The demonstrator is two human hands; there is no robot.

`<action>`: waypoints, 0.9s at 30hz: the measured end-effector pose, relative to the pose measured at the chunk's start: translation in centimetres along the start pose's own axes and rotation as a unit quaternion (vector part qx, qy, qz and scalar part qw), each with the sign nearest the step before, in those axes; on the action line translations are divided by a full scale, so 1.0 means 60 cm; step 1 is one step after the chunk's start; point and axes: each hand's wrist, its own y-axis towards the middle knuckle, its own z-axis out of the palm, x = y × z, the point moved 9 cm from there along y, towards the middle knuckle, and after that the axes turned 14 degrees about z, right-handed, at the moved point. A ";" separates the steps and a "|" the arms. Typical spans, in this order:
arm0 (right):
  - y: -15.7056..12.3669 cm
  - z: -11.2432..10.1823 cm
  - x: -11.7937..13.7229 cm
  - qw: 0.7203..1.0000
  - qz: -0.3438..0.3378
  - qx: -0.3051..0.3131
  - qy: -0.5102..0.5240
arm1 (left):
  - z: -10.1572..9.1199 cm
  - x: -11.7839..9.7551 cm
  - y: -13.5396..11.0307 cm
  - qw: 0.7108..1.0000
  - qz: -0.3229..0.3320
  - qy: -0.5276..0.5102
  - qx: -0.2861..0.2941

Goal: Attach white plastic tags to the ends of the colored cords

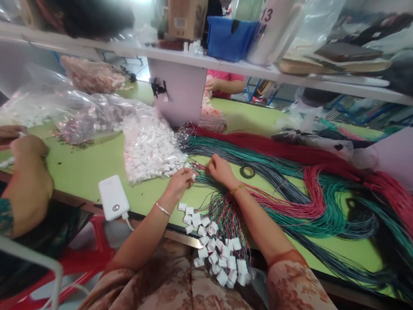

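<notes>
My left hand is pinched shut on a small white plastic connector beside the pile of white connectors. My right hand has its fingers closed on thin wire ends pulled from the bundle of red, green and dark wires spread over the green table. A cluster of wires fitted with white connectors hangs over the table's front edge onto my lap.
A white power bank lies at the table edge. A black tape ring sits among the wires. A co-worker's hands work at the left, another person's arm beyond the divider. A shelf above carries a blue bin and boxes.
</notes>
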 end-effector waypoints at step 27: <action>-0.087 -0.014 0.052 0.958 -0.099 0.023 0.267 | 0.010 0.020 0.005 0.993 -0.037 -0.110 0.008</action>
